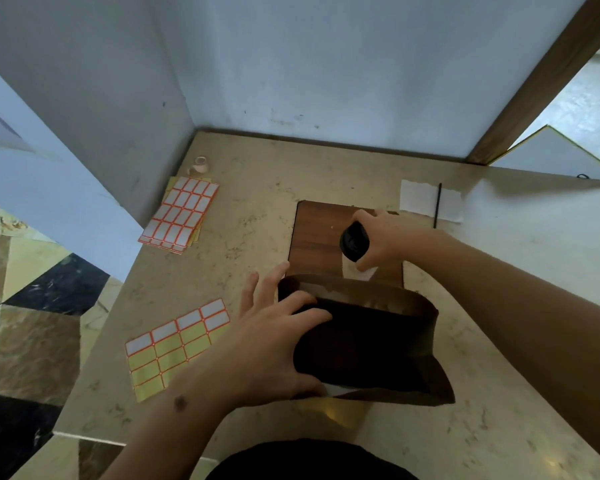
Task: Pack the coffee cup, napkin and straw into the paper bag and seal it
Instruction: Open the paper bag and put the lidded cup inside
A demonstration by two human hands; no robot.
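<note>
The right hand (383, 239) is wrapped round a black-lidded coffee cup (355, 244), tilted above the wooden board (312, 233) just beyond the paper bag (426, 327). The left hand (274, 341) grips the bag's near-left rim, fingers hooked inside, holding its mouth wide. The cup is not yet in the bag, whose dark interior hides any contents. The napkin (418, 200) and straw (438, 205) wait together, well off to the right on the counter (257, 216). Label sheets (179, 344) lie left, likely for sealing. Packing looks barely begun.
</note>
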